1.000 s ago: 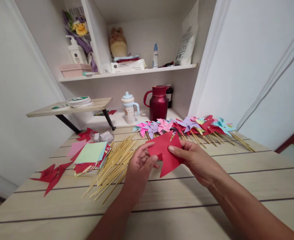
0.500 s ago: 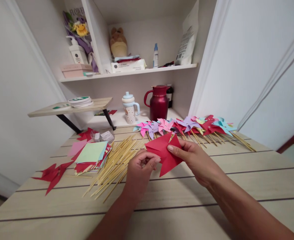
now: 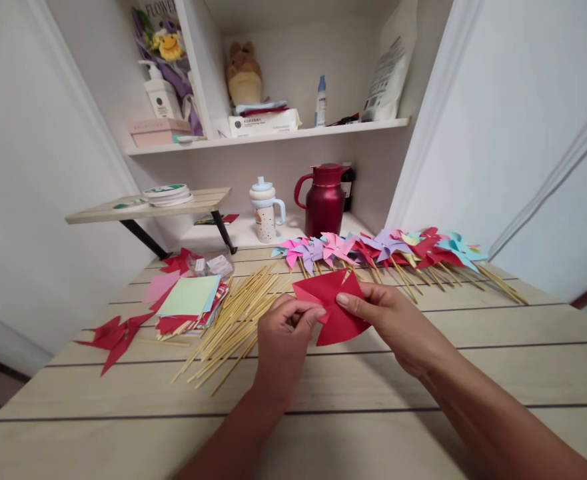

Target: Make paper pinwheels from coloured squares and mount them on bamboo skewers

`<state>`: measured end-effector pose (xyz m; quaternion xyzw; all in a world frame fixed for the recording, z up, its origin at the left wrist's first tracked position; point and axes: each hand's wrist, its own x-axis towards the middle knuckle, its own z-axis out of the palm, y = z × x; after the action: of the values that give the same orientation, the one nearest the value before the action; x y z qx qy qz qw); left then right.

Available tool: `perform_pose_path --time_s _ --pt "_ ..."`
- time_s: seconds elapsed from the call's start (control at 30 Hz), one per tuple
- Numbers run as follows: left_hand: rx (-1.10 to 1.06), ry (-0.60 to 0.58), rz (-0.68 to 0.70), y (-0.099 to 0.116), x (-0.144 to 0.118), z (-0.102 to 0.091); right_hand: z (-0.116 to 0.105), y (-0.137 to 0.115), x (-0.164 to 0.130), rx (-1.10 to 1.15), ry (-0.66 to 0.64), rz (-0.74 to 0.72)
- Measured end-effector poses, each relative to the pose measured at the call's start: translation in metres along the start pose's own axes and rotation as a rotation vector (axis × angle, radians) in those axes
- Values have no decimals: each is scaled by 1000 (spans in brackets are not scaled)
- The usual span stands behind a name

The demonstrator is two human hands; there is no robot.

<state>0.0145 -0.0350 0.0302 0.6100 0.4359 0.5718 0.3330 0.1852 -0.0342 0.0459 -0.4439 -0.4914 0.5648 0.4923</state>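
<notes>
Our left hand (image 3: 283, 333) has its thumb and fingertips (image 3: 316, 312) pinched together on the left edge of a folded red paper piece (image 3: 336, 308), while our right hand (image 3: 393, 320) clamps the same piece from the right, its thumb pressed flat on the front face and the other fingers hidden behind the paper. The red paper is held between both hands just above the wooden table (image 3: 473, 360), near the middle of our view, with its points fanning up and down. Just to the left of our left hand lies a loose heap of thin bamboo sticks (image 3: 230, 320), spread diagonally across the tabletop. Beyond the sticks sits a stack of coloured paper squares (image 3: 189, 301), pale green on top, with pink and red sheets showing underneath. Further left, near the table's edge, lie cut red paper shapes (image 3: 116, 335). Behind our hands, along the far side of the table, a row of finished pinwheels (image 3: 380, 248) in pink, purple, red, yellow and blue rests with their sticks pointing toward us and to the right. Past the table, on a low white ledge, stand a dark red jug (image 3: 324, 200) and a small lidded cup (image 3: 266, 212) with a handle. Above them runs a white shelf (image 3: 273, 137) carrying a plush toy (image 3: 243, 73), a pump bottle (image 3: 160, 93) and a pink box (image 3: 156, 130).
</notes>
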Motion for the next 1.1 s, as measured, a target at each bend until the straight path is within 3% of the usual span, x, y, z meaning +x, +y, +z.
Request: perform_pose_path --time_s 0.23,0.63,1.1 --pt "66 14 69 1 -2 1 2 2 -1 -23 -38 33" --pt "204 55 169 4 -6 1 4 -1 -5 -122 30 3" --pt "229 64 183 2 -7 0 5 1 -4 -134 34 2"
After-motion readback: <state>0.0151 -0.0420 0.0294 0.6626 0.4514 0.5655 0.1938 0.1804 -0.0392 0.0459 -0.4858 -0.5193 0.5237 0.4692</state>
